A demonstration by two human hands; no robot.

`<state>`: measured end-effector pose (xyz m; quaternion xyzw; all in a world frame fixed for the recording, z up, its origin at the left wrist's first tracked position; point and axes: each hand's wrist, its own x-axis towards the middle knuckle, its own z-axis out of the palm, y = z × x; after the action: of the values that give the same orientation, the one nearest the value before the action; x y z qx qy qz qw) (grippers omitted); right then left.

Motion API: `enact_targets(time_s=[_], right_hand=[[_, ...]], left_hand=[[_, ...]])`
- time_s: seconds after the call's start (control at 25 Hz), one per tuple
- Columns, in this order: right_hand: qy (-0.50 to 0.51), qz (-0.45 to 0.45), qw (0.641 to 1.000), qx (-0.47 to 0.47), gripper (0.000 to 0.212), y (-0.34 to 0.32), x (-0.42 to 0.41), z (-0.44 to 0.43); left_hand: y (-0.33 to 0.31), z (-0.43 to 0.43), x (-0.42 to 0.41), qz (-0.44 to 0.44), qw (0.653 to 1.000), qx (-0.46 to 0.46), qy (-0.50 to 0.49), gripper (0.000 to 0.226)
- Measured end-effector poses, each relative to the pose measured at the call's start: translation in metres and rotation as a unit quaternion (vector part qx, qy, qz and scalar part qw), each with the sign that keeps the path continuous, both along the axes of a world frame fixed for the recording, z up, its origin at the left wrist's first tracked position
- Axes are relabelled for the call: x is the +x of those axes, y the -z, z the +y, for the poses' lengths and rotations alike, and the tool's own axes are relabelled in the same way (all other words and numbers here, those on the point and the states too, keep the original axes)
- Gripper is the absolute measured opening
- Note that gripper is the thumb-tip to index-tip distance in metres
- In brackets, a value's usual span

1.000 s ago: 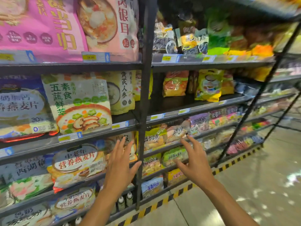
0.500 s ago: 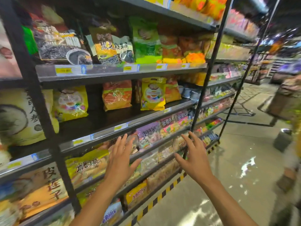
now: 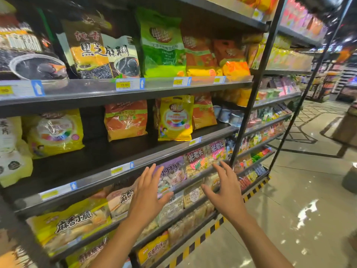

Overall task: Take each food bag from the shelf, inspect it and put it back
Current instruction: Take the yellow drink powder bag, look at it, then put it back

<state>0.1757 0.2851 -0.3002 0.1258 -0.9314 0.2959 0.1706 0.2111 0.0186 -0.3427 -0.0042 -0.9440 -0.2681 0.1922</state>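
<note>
My left hand (image 3: 147,194) and my right hand (image 3: 225,192) are both raised with fingers spread, holding nothing, in front of the dark metal shelf (image 3: 135,89). Behind the left fingertips sits a purple snack bag (image 3: 172,171); a clear bag with a pink label (image 3: 197,161) lies between the hands on the same tier. One tier up stand a yellow bag (image 3: 175,118) and an orange bag (image 3: 125,120). The top visible tier holds a green bag (image 3: 162,45) and a black sesame paste bag (image 3: 100,51).
A black upright post (image 3: 251,97) divides this shelf bay from the one to the right, which holds several small packets. Yellow-black hazard tape (image 3: 210,229) runs along the shelf base. Glossy tiled aisle floor (image 3: 289,209) stretches to the right, with a blurred figure at the far right edge.
The view has swung right along the shelf, from the pink and oatmeal bags to the sesame, green and yellow bags. Both hands stay raised and spread, empty throughout.
</note>
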Motion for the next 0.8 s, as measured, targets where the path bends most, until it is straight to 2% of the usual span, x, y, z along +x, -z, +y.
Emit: enact_targets(time_s=[0.24,0.4,0.8], right_hand=[[-0.015,-0.015,1.0,-0.017,0.09,-0.004,-0.098,-0.019],[-0.012,-0.011,1.0,0.008,0.089,-0.011,-0.169,-0.035],[-0.043,-0.103,0.992,0.054,0.091,-0.003,-0.316,-0.056]], left_hand=[[-0.005,-0.017,-0.105,-0.006,0.999,0.033,0.0,0.091],[-0.012,-0.033,-0.169,-0.014,1.0,0.026,0.005,0.091],[-0.005,-0.042,-0.235,-0.034,0.999,0.011,-0.04,0.086]])
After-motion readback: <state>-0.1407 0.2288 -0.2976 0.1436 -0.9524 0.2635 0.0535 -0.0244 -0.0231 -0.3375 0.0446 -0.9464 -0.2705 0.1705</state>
